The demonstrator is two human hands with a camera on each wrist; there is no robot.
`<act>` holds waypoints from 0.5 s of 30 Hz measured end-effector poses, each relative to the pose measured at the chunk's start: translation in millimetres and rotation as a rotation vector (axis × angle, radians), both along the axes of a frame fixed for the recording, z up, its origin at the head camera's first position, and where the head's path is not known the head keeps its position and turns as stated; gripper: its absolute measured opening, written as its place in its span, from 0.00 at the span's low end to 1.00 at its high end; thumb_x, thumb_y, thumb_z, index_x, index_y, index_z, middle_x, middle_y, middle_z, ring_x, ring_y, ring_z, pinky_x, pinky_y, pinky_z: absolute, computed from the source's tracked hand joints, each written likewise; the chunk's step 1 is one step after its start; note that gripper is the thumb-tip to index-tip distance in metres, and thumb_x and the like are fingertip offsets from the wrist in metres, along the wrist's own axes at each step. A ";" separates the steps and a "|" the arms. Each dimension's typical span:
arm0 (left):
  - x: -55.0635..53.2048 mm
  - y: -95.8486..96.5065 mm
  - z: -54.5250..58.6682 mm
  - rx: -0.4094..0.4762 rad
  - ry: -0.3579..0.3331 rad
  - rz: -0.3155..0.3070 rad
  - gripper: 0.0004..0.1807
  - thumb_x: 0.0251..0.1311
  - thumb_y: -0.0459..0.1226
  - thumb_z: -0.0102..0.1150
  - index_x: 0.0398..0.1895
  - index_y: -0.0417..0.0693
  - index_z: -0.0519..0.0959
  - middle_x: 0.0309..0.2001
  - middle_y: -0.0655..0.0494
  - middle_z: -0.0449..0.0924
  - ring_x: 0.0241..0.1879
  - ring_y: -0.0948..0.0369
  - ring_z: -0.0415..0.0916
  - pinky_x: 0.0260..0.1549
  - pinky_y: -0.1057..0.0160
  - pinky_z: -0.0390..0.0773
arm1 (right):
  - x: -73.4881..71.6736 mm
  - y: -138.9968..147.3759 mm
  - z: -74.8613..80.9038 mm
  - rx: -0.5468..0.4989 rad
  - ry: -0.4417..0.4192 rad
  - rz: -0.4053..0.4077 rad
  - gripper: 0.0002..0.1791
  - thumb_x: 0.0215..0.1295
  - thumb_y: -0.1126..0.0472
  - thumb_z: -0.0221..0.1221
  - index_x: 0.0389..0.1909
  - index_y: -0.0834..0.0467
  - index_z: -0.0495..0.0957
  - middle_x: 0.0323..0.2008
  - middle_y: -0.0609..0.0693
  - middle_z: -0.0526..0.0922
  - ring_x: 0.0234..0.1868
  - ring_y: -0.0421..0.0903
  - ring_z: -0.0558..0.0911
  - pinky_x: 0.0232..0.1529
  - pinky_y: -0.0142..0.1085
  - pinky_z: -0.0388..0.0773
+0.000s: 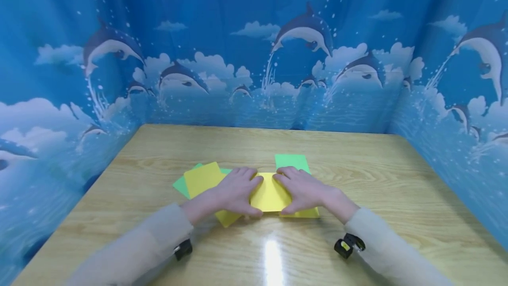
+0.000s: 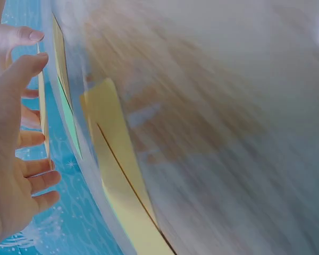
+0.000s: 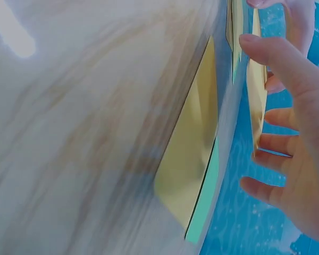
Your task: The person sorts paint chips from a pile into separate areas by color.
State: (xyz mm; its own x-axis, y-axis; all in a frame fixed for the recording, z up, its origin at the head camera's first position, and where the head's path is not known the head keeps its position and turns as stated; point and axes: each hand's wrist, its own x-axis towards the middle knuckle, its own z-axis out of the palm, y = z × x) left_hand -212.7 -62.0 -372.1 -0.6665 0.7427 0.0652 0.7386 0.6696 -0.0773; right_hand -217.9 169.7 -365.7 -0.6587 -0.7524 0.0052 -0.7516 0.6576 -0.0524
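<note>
A yellow paper sheet [image 1: 271, 192] is held up off the table between both hands, slightly bowed. My left hand [image 1: 239, 192] grips its left edge, thumb on the near side and fingers toward the far side, as the left wrist view shows along the thin edge of the sheet [image 2: 42, 106]. On the opposite edge, my right hand [image 1: 304, 190] holds the same sheet [image 3: 255, 101] between thumb and fingers. Below the left hand lie overlapping yellow [image 1: 201, 179] and green sheets [image 1: 181, 186]. Another green sheet [image 1: 291, 161] and a yellow one [image 1: 309, 213] lie by the right hand.
The sheets lie on a light wood-grain table [image 1: 341, 153]. A blue curtain [image 1: 238, 109] printed with dolphins and clouds surrounds its back and sides. A black wrist device [image 1: 343, 248] sits on the right sleeve, another [image 1: 183, 249] by the left.
</note>
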 end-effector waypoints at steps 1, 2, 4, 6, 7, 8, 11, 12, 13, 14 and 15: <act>-0.8 2.8 0.1 0.007 0.004 -0.011 0.45 0.44 0.68 0.53 0.58 0.44 0.69 0.53 0.47 0.67 0.53 0.52 0.65 0.53 0.54 0.66 | 0.3 3.8 -0.5 -0.010 -0.002 -0.004 0.50 0.42 0.38 0.66 0.62 0.64 0.63 0.60 0.60 0.64 0.61 0.56 0.63 0.55 0.51 0.67; -1.8 5.8 0.3 0.011 0.012 -0.026 0.45 0.44 0.68 0.53 0.57 0.44 0.69 0.52 0.47 0.67 0.52 0.52 0.65 0.53 0.54 0.67 | 0.8 7.5 -0.6 -0.019 -0.005 -0.007 0.49 0.42 0.38 0.67 0.61 0.64 0.64 0.60 0.60 0.64 0.61 0.56 0.63 0.55 0.51 0.67; -3.8 11.8 0.1 0.015 0.023 -0.051 0.44 0.44 0.67 0.54 0.55 0.43 0.70 0.51 0.47 0.68 0.51 0.53 0.66 0.52 0.55 0.68 | 1.8 14.7 -0.6 -0.035 -0.015 -0.015 0.49 0.42 0.40 0.67 0.61 0.64 0.64 0.61 0.61 0.64 0.61 0.56 0.64 0.55 0.51 0.67; -5.9 17.6 -0.7 0.003 0.035 -0.064 0.44 0.44 0.68 0.53 0.55 0.43 0.70 0.49 0.48 0.69 0.49 0.54 0.66 0.51 0.57 0.68 | 2.6 21.2 -0.5 -0.041 -0.037 -0.030 0.49 0.42 0.41 0.68 0.62 0.64 0.63 0.61 0.61 0.64 0.60 0.57 0.65 0.54 0.51 0.68; -6.7 20.5 -1.1 -0.004 0.037 -0.067 0.44 0.44 0.68 0.53 0.54 0.43 0.70 0.49 0.48 0.69 0.49 0.55 0.66 0.50 0.57 0.68 | 3.1 24.3 -0.4 -0.038 -0.050 -0.039 0.49 0.42 0.41 0.68 0.62 0.64 0.63 0.61 0.61 0.63 0.60 0.58 0.65 0.54 0.51 0.68; -7.3 23.3 -1.2 -0.012 0.037 -0.070 0.44 0.44 0.68 0.53 0.54 0.44 0.71 0.49 0.49 0.70 0.48 0.55 0.66 0.49 0.58 0.69 | 3.9 27.1 -0.3 -0.038 -0.062 -0.046 0.49 0.43 0.42 0.68 0.62 0.64 0.63 0.61 0.62 0.63 0.60 0.58 0.65 0.54 0.51 0.68; -8.1 31.7 -2.5 -0.042 0.029 -0.074 0.44 0.44 0.69 0.52 0.54 0.44 0.71 0.49 0.49 0.70 0.48 0.56 0.67 0.49 0.59 0.69 | 6.0 35.4 -1.8 -0.023 -0.090 -0.057 0.49 0.43 0.41 0.68 0.62 0.65 0.62 0.60 0.63 0.63 0.58 0.59 0.67 0.54 0.51 0.69; -8.0 34.7 -3.1 -0.051 0.026 -0.076 0.44 0.44 0.69 0.52 0.54 0.44 0.72 0.49 0.49 0.71 0.48 0.56 0.67 0.49 0.59 0.68 | 6.7 38.0 -2.8 -0.019 -0.096 -0.059 0.49 0.44 0.41 0.67 0.61 0.66 0.62 0.60 0.63 0.63 0.58 0.59 0.67 0.54 0.51 0.68; -7.7 37.7 -3.6 -0.056 0.023 -0.079 0.44 0.44 0.69 0.51 0.53 0.44 0.72 0.49 0.49 0.71 0.48 0.56 0.67 0.49 0.59 0.68 | 7.4 40.6 -3.7 -0.018 -0.098 -0.057 0.49 0.44 0.40 0.67 0.61 0.66 0.62 0.59 0.63 0.64 0.57 0.59 0.67 0.54 0.51 0.69; -7.5 40.6 -4.4 -0.065 0.021 -0.082 0.44 0.44 0.69 0.50 0.53 0.44 0.72 0.49 0.49 0.71 0.48 0.56 0.67 0.49 0.60 0.68 | 8.1 43.1 -4.6 -0.022 -0.098 -0.055 0.49 0.44 0.40 0.67 0.61 0.67 0.63 0.59 0.63 0.65 0.57 0.58 0.67 0.54 0.51 0.69; -7.3 43.6 -5.3 -0.072 0.018 -0.085 0.44 0.44 0.70 0.50 0.52 0.44 0.72 0.48 0.49 0.71 0.48 0.56 0.67 0.49 0.60 0.68 | 8.5 45.8 -5.3 -0.029 -0.103 -0.055 0.49 0.44 0.40 0.67 0.61 0.68 0.63 0.58 0.63 0.65 0.57 0.58 0.68 0.54 0.51 0.69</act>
